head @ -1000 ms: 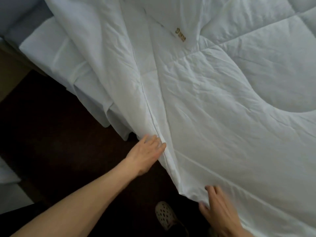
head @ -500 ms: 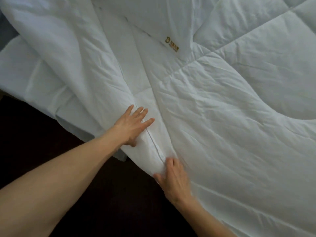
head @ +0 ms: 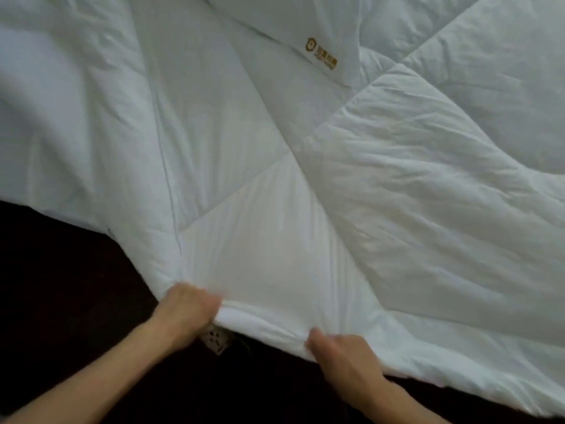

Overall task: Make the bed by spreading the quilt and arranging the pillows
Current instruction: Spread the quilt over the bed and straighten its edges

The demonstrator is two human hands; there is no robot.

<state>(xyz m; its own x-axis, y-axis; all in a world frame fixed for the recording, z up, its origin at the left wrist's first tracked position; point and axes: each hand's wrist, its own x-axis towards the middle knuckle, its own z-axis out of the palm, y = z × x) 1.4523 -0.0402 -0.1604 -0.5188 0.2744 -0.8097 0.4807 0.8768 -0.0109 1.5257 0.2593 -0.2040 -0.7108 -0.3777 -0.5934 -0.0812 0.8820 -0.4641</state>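
A white stitched quilt (head: 382, 194) covers nearly the whole view, wrinkled and folded over itself near the middle. A turned-back piece at the top carries a small gold logo (head: 321, 53). My left hand (head: 186, 310) is closed on the quilt's near edge at its corner. My right hand (head: 339, 350) grips the same edge a little further right. Between the hands the edge hangs in a shallow curve over the dark floor. No pillow is in view.
Dark floor (head: 61, 301) fills the lower left and bottom. A pale perforated shoe (head: 215, 338) shows just under the quilt edge between my hands. The quilt's left part (head: 61, 117) lies in loose folds.
Both hands went from lying flat on the quilt to gripping its near edge. The view moved closer, and the fold near the left hand has been pulled flatter.
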